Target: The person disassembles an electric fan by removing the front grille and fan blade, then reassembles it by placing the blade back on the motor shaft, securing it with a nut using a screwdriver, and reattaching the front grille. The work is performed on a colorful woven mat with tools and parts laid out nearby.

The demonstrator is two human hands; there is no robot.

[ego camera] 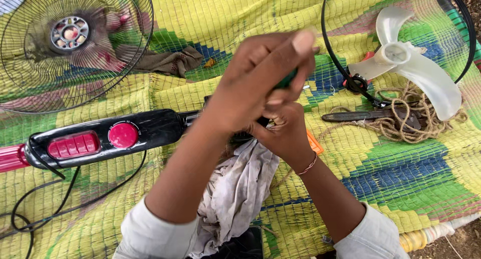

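My left hand (253,83) is closed around a green-handled tool (289,80), thumb pointing up, at the middle of the view. Just below it, my right hand (286,135) is curled around the hidden end of a black fan body (150,128). That body lies across the mat and has a red dial (123,135) and red buttons (74,145). What lies between the two hands is covered by my fingers. A dirty white cloth (235,189) lies under my forearms.
A wire fan guard (30,96) lies at the top left, with a brown rag (170,61) beside it. At the right are a second guard ring (333,53), a clear fan blade (406,58), tangled rope (401,126) and a dark hand tool (350,116). A black cord (65,209) trails over the woven mat (401,179).
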